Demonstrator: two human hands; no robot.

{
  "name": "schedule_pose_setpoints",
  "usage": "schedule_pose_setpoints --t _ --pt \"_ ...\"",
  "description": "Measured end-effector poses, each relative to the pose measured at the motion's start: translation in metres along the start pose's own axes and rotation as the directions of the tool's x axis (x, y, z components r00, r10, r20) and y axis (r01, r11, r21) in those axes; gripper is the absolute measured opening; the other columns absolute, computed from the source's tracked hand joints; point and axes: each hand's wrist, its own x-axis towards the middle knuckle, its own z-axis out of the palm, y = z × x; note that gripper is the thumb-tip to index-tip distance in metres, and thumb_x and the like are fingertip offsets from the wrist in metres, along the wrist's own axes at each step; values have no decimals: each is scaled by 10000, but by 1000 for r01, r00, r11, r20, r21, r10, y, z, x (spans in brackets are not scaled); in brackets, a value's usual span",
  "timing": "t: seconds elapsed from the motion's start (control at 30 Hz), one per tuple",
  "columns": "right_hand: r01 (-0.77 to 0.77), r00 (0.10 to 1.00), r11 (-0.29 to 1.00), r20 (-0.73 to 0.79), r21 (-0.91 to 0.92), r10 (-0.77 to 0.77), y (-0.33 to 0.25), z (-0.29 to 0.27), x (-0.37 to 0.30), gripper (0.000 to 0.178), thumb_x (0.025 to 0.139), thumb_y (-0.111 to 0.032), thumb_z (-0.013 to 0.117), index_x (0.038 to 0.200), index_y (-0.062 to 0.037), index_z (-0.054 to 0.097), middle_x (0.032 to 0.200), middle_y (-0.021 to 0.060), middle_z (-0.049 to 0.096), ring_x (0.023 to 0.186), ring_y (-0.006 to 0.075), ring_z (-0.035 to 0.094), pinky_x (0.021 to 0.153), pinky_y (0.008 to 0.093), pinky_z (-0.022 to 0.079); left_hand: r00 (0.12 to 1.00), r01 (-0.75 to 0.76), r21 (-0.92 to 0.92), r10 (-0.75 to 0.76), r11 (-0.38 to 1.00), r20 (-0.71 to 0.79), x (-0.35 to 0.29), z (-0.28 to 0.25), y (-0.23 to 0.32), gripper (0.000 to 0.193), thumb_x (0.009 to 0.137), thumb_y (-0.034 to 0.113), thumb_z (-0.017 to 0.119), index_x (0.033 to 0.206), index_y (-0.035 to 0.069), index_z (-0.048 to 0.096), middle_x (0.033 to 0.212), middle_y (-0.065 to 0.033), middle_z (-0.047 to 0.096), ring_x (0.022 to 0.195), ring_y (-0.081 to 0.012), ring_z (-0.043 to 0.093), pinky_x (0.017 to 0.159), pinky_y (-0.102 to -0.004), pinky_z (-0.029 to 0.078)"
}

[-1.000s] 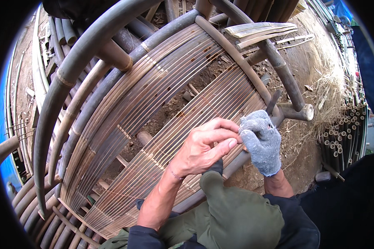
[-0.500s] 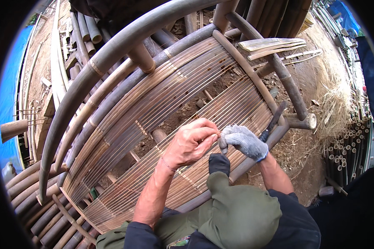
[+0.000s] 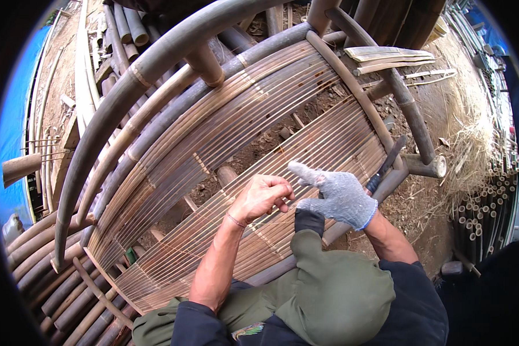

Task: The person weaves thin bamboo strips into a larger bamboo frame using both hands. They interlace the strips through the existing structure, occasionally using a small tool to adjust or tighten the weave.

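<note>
A bamboo bench (image 3: 240,271) with a slatted seat and a curved back rail lies across the view in front of me. Over its near slats hovers my bare left hand (image 3: 262,197), closed, its fingers curled with the tips together; whatever they may hold is too small to make out. Just right of it is my right hand (image 3: 343,199) in a grey knit glove, index finger stretched out and thumb apart, with nothing seen in its grasp. A thin orange strand (image 3: 181,249) crosses the slats left of my left wrist. More orange shows near the gloved fingertip.
A dark-bladed knife (image 3: 387,165) rests by the bench's right end. Split bamboo pieces (image 3: 389,55) lie behind the armrest. Bamboo poles (image 3: 69,297) are stacked at lower left, cut poles (image 3: 484,213) at right beside straw-like shavings (image 3: 473,138). A blue tarp (image 3: 20,138) hangs at far left.
My hands have parted from a fingertip-to-fingertip pinch. The gloved right hand has opened, its index finger now extended; the left has drawn slightly left and down. The view has shifted a little.
</note>
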Motion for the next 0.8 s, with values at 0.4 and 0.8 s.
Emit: schedule_pose_setpoints --t 0.4,0.8 --pt "70 936 831 -251 -552 -246 -25 -30 -30 157 839 -165 698 989 -136 659 876 39 673 771 265 649 685 404 480 988 -144 -22 143 989 -57 -35 19 33 277 923 335 723 909 58 718 674 47 586 566 -18 493 487 -191 370" --pt "268 929 912 -167 -311 -330 -57 -57 -27 136 859 -232 686 873 -100 657 787 64 646 723 296 643 636 411 496 712 -654 131 665 745 -228 -46 66 43 192 940 164 682 1018 -8 718 857 -38 652 634 -66 511 551 -223 417"
